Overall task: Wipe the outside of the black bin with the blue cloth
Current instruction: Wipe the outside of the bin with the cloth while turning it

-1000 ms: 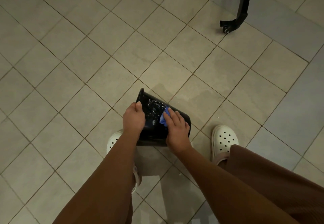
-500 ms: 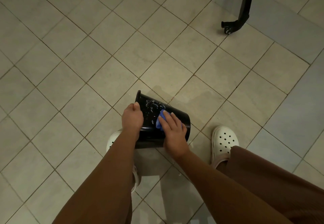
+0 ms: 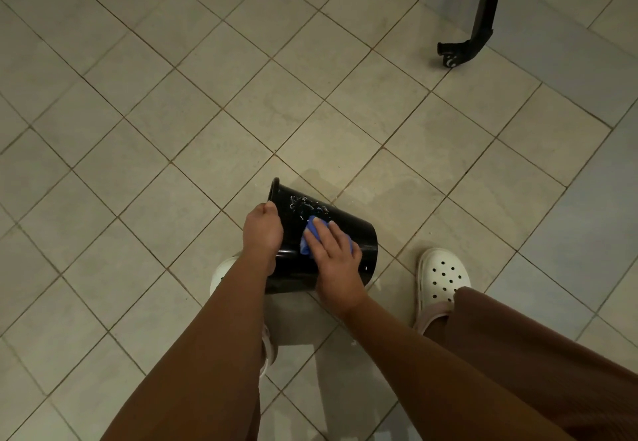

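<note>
1. My left hand [image 3: 262, 230] is clamped on the rim of the black bin [image 3: 362, 233], fingers curled over the edge and thumb on the outside.
2. My right hand [image 3: 333, 257] lies flat on the bin's outer wall, fingers fairly straight and slightly spread, pressing the blue cloth [image 3: 309, 237] against it.
3. The cloth is bunched up. Most of it is under my fingers and palm, and a fold shows on the side toward my left hand.
4. My two hands are close together on the bin, the left at the mouth and the right at mid-wall, and they do not touch.
5. The bin is tipped well over, with its mouth up and to my left and its base to my right.
6. It sits low in front of me, between my feet and over the tiled floor [image 3: 172, 129]. I cannot tell whether it touches the tiles.
7. Pale flecks [image 3: 303, 204] dot the glossy wall between the rim and the cloth.
8. I have on white clogs [image 3: 443, 275]; the left one is mostly hidden behind my left arm and the bin.
9. Both arms are in brown sleeves [image 3: 207, 354].
10. A faint wet patch [image 3: 379, 188] darkens the tiles just beyond the bin.
11. Well away, at the upper right, a black frame leg [image 3: 483, 9] comes down to a small caster [image 3: 450, 57] on the floor.
</note>
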`<state>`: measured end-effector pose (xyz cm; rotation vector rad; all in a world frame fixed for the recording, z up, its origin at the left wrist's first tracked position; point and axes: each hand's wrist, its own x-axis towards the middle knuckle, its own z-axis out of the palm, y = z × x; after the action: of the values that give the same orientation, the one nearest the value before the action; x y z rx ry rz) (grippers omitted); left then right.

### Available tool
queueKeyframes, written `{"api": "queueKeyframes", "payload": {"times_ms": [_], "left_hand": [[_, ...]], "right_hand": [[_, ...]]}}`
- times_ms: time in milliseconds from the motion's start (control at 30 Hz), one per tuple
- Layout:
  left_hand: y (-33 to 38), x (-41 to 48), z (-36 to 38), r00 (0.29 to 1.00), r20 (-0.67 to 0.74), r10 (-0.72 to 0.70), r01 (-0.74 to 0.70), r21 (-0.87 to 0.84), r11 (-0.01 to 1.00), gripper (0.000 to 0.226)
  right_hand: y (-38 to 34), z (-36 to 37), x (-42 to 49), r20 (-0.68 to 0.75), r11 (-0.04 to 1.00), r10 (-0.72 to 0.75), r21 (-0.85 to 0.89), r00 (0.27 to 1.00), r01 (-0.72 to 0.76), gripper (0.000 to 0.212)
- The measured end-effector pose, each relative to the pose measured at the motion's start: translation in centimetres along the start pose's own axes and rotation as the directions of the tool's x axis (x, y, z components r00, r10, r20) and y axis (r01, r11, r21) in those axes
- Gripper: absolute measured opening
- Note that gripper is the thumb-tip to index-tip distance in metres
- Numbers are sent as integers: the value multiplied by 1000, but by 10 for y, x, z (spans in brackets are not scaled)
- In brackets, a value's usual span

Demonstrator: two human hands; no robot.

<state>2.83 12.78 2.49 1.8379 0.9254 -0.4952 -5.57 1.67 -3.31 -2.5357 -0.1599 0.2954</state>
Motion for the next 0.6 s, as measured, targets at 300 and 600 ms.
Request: {"api": "queueKeyframes", "payload": {"times_ms": [300,600], "left_hand": [[3,-5,1,998,48,-34,36,-47,998,33],[7,-8,-2,975,166,-145,164,-111,980,33]], "right_hand": [[4,-15,22,102,999,48,-25,994,-46,81],[-6,-3,2,-4,983,-183,-26,983,183,89]]}}
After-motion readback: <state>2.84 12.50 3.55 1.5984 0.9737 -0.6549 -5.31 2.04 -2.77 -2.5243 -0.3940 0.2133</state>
